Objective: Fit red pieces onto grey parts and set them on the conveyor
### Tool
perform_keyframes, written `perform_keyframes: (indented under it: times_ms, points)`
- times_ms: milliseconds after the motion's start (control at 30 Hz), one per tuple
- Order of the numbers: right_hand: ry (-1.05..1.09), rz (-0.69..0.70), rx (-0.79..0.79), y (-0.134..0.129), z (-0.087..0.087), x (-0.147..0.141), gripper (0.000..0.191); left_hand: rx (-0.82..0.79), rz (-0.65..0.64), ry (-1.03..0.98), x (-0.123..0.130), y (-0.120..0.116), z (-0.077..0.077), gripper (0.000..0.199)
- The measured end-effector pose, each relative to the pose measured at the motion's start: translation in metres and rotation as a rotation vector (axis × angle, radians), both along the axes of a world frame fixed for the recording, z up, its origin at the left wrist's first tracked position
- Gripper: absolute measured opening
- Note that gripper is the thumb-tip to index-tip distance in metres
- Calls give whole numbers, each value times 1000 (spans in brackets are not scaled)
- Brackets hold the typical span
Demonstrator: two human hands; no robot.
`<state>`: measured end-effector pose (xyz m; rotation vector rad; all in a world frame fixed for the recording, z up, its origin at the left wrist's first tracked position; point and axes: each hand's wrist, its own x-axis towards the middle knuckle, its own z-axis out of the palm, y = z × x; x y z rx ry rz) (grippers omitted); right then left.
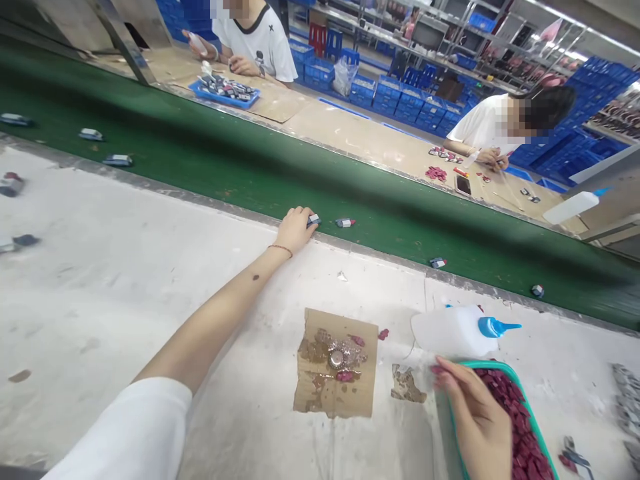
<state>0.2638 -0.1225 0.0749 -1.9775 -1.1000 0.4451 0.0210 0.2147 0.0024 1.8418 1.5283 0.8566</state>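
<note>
One covers, one pinches

A green belt [240,167] runs across; nearer sits a teal tray [535,427]. The right hand [480,413], over the tray, has thumb and forefinger closed; the left hand [294,230] bends over the belt's near edge. Its fingers partly cover a blue-and-white piece [313,219]; whether they grip it, I cannot tell. The right fingertips pinch a maroon piece [437,369].

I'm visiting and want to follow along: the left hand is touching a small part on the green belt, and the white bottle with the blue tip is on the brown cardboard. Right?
Not quite: the bottle is off the cardboard, near the tray, as the head view shows. The left hand is indeed touching a part on the green belt.
</note>
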Motion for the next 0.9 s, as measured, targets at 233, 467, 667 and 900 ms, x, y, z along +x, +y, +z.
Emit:
perform_keyframes:
  times_ms: [233,467,667,900]
  points:
    - [21,570,64,45,-37,-59,16,-193,-35,-405,-2,-54,3,21]
    - [-276,847,131,62,-60,-75,29,-705,-178,-967,-20,-152,11,41]
    - [-333,941,111,62,-64,-72,28,-716,-265,-959,-17,-187,7,38]
    - [-275,907,107,62,-63,-72,27,-606,-370,-812,-15,-199,-2,41]
